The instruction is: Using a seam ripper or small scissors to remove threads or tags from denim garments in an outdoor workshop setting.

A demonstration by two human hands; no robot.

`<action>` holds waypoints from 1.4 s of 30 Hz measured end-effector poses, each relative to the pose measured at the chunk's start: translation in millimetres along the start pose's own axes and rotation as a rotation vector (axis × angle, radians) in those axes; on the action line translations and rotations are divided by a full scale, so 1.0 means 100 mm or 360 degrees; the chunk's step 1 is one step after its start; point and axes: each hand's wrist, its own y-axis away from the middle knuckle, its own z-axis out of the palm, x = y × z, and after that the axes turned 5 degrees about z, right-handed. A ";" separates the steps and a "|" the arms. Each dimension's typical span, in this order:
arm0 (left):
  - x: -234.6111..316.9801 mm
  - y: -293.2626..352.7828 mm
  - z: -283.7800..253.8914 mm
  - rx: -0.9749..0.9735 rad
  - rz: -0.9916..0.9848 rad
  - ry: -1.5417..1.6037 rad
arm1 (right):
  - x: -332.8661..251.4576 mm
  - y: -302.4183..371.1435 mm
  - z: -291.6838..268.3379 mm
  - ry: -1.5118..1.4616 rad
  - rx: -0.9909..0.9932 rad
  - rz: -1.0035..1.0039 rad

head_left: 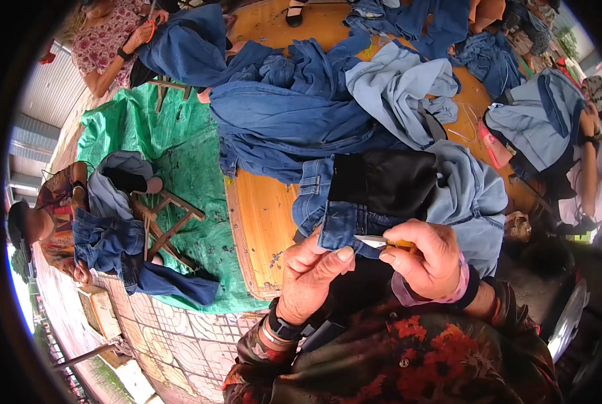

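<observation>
A pair of blue jeans (472, 202) with a black lining panel lies in front of me, its waistband toward my hands. Fingers and thumb of my left hand (311, 275) pinch the waistband's end from below. My right hand (425, 262) is closed around a small cutting tool (370, 240) with a pointed metal blade and a yellow handle. The blade rests at the waistband edge, just right of my left thumb. Most of the handle is hidden in my fingers, so whether it is a knife or snips I cannot tell.
Dark blue jeans (280, 121) and light blue jeans (405, 87) heap on the wooden table (260, 229) beyond. A green sheet (196, 222) covers ground to the left. Seated people (58, 229) handle denim around the table, one at the upper left with orange-handled scissors (151, 30).
</observation>
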 end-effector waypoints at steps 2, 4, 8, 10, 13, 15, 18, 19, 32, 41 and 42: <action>-0.02 -0.02 0.00 -0.0036 -0.0002 0.0098 | 0.02 0.04 -0.01 -0.0194 0.0070 0.0202; 0.01 0.00 0.00 -0.0043 -0.0043 0.0134 | 0.02 0.06 -0.01 -0.0242 0.0079 0.0281; 0.02 0.01 -0.03 0.0018 -0.0105 0.0128 | -0.01 0.01 0.01 -0.0252 0.0048 0.0337; 0.02 0.01 -0.03 0.0013 -0.0098 0.0135 | -0.02 0.01 -0.01 -0.0237 0.0027 0.0353; 0.00 0.01 -0.03 0.0020 -0.0093 0.0143 | -0.04 -0.01 -0.03 -0.0150 -0.0039 0.0357; -0.01 0.00 -0.03 0.0027 -0.0097 0.0146 | -0.05 -0.03 -0.05 -0.0099 -0.0064 0.0350; -0.01 0.00 -0.04 0.0030 -0.0111 0.0169 | -0.05 -0.04 -0.04 -0.0065 -0.0072 0.0295; -0.01 -0.01 -0.04 0.0031 -0.0115 0.0180 | -0.03 -0.04 -0.04 -0.0064 -0.0072 0.0294; -0.02 -0.02 -0.03 0.0026 -0.0133 0.0284 | 0.05 0.00 -0.02 -0.0299 -0.0033 0.0322; 0.00 -0.04 -0.05 -0.0024 -0.0149 0.0222 | 0.01 -0.03 0.03 -0.0316 0.0003 0.0409; 0.00 -0.04 -0.06 -0.0026 -0.0148 0.0222 | 0.01 -0.03 0.03 -0.0303 -0.0010 0.0412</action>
